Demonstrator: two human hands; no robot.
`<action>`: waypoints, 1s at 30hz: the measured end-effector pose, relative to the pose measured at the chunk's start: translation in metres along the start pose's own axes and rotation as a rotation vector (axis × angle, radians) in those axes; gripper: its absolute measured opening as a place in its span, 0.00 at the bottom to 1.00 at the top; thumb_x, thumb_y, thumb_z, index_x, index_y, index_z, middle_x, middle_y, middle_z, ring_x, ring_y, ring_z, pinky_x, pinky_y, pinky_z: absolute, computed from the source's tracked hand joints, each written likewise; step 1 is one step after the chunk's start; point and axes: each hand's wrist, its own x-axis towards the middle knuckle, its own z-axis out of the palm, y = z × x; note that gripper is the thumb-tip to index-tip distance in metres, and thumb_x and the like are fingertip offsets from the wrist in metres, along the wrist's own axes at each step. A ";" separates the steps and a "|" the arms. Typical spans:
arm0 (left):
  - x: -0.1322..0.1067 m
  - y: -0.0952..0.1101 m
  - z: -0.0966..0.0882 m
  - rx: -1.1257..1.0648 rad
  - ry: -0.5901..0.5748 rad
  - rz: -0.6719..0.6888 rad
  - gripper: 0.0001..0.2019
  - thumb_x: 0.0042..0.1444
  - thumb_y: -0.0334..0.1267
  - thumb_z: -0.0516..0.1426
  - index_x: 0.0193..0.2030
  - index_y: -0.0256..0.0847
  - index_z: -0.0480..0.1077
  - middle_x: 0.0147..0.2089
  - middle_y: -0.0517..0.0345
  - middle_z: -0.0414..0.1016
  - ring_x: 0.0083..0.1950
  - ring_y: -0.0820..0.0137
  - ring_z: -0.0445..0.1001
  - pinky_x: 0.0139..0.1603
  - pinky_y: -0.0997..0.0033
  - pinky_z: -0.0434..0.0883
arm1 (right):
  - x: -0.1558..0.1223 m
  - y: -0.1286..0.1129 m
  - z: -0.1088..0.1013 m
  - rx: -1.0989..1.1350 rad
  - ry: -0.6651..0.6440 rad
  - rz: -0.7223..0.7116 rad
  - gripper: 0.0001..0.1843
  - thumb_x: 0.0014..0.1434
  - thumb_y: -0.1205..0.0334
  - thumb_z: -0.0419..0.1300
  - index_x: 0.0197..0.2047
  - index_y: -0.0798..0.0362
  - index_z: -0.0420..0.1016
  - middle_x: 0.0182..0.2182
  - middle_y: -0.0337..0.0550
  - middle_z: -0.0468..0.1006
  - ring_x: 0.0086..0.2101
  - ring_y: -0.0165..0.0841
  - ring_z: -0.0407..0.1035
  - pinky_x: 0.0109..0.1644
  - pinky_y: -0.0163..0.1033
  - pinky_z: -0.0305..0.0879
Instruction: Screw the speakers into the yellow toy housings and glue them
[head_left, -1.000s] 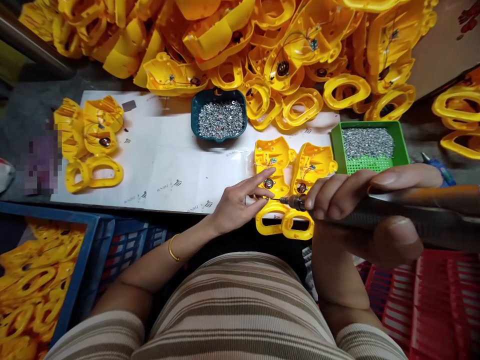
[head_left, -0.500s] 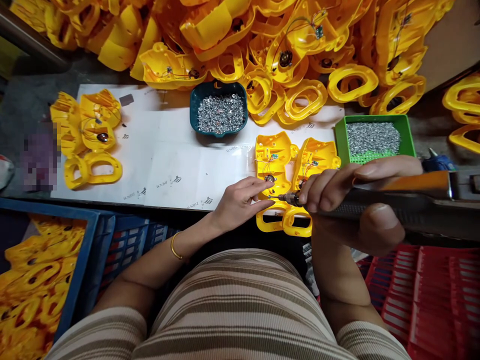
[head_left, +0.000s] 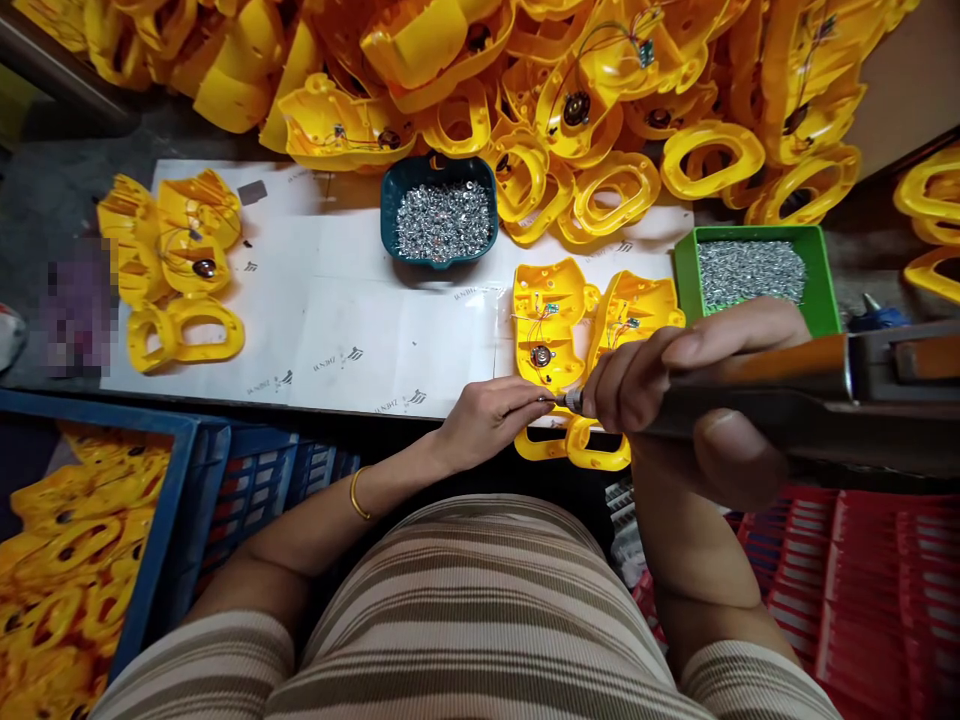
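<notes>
My right hand [head_left: 675, 390] is wrapped around a dark electric screwdriver [head_left: 757, 415] with an orange-brown stripe, held level and pointing left. At its bit, the thumb and fingers of my left hand [head_left: 487, 420] are pinched together; what sits between the fingertips is too small to make out. Just beyond the hands, two yellow plastic shell halves [head_left: 551, 320] lie open side by side, with small green circuit boards, thin wires and a round speaker [head_left: 540, 355] inside. Two yellow ring-shaped handle parts [head_left: 598, 455] lie at the table's near edge, partly hidden by the hands and the tool.
A dark teal tray [head_left: 386, 225] and a green box [head_left: 829, 290] hold many small metal screws or similar parts. Yellow parts are heaped [head_left: 442, 60] along the back. Another yellow set [head_left: 199, 240] lies at left. Blue crates [head_left: 169, 470] and red crates [head_left: 862, 600] flank me.
The fingers of my left hand have closed into a pinch at the screwdriver's bit. My right hand and the screwdriver have shifted slightly left.
</notes>
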 end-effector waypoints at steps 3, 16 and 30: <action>0.002 0.002 -0.004 0.026 0.002 -0.003 0.10 0.66 0.38 0.55 0.41 0.37 0.78 0.36 0.54 0.81 0.35 0.74 0.78 0.37 0.78 0.75 | -0.001 -0.009 0.002 -0.078 -0.002 0.127 0.11 0.55 0.52 0.67 0.41 0.45 0.75 0.17 0.32 0.69 0.15 0.32 0.65 0.18 0.40 0.66; -0.003 -0.020 0.004 0.551 0.047 -0.392 0.44 0.54 0.65 0.58 0.69 0.38 0.56 0.62 0.44 0.67 0.60 0.55 0.61 0.58 0.55 0.61 | 0.009 0.044 -0.015 -0.159 0.019 -0.075 0.11 0.59 0.49 0.63 0.35 0.43 0.66 0.15 0.29 0.62 0.13 0.31 0.58 0.16 0.40 0.60; 0.007 -0.002 0.001 0.644 -0.097 -0.482 0.33 0.56 0.61 0.59 0.61 0.41 0.65 0.59 0.50 0.71 0.58 0.55 0.64 0.53 0.56 0.59 | -0.001 0.066 -0.019 -0.302 0.102 0.104 0.24 0.50 0.35 0.62 0.34 0.42 0.59 0.12 0.26 0.60 0.13 0.34 0.62 0.16 0.42 0.62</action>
